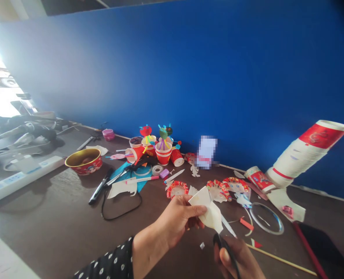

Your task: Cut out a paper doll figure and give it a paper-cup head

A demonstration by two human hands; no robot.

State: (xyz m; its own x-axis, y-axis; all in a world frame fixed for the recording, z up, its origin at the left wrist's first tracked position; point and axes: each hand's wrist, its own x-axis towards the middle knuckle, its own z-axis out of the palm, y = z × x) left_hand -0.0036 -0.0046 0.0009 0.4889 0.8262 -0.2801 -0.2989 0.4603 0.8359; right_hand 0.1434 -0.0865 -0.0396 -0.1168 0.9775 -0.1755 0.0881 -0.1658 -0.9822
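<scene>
My left hand (172,221) pinches a folded cream paper (208,209) between thumb and fingers, low in the view. My right hand (235,259) sits at the bottom edge, its fingers through the black handles of a pair of scissors (225,242). The silver blades point up and away, and one runs along the paper's lower edge. The hands are close together, with the paper's tip at the scissors' pivot. Part of the scissors is hidden by my right hand.
A brown tabletop runs along a blue wall. Paper-cup crafts (157,147), decorated paper plates (227,190), tape (157,169), a gold-rimmed bowl (83,161), a power strip (23,180), a tilted stack of red paper cups (305,151) and a wooden skewer (282,261) lie around.
</scene>
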